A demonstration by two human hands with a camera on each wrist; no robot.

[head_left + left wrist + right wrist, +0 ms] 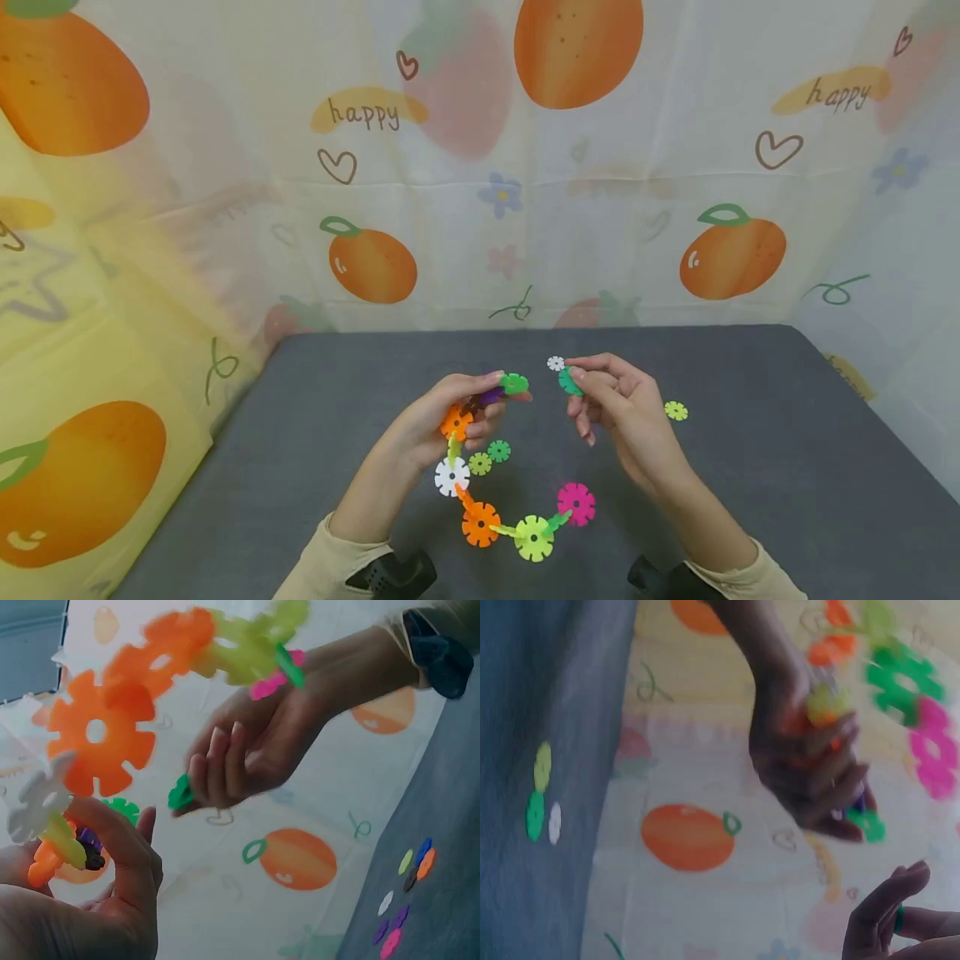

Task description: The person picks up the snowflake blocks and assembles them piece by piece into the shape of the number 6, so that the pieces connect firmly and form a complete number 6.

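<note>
A chain of slotted plastic flower discs [472, 533] hangs in a curve from my left hand [431, 417], running through orange, yellow-green and white to a pink disc [576, 493] at its loose end. The left thumb and fingers pinch the chain's upper end, where a purple piece and a bright green disc [514, 383] stick out. To the right, my right hand [626, 408] pinches a separate green disc [568, 382] between thumb and index finger; its edge [898, 919] shows in the right wrist view. A gap separates this disc from the chain.
Loose discs lie on the dark grey table [337, 400]: white [551, 364] behind the right hand, yellow-green [676, 410] to its right, and yellow-green [475, 468] and green [498, 444] near the left hand. The left wrist view shows several more, including an orange disc [427, 864]. Fruit-print cloth [465, 250] stands behind.
</note>
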